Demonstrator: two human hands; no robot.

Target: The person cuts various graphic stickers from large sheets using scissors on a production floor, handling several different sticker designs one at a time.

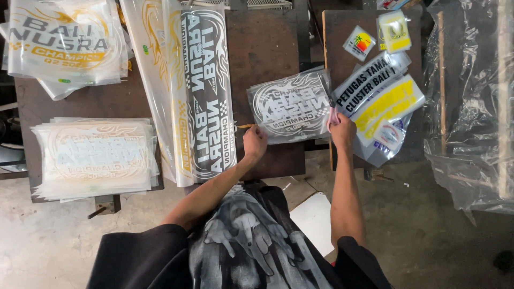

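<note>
While the person leaned over the dark brown wooden tabletop (267,48), the left hand (255,142) was curled shut around a thin yellowish stick-like tool (246,126), whose tip stuck out to the left of the knuckles and lay roughly level across the view. That hand rested at the lower left corner of a clear plastic transfer sheet printed with a round white and grey emblem (292,107). The right hand (341,130) had its fingers pinched together on the sheet's lower right corner, where a small pink strip showed between them.

The sheet lay flat near the tabletop's front edge, between the two hands, its long axis running left to right and tilted slightly, the right end higher. Its print read upside down from the person's side, so the top of the emblem pointed toward the body. The film looked glossy and a little wrinkled, with pale lettering over a dark ground.

Just left of it lay a long strip of printed film in grey, white and gold (201,91), running away from the person. Farther left sat a stack of pale translucent sheets (96,155). To the right, overlapping yellow and white printed films (383,101) touched the held sheet's right edge.
</note>
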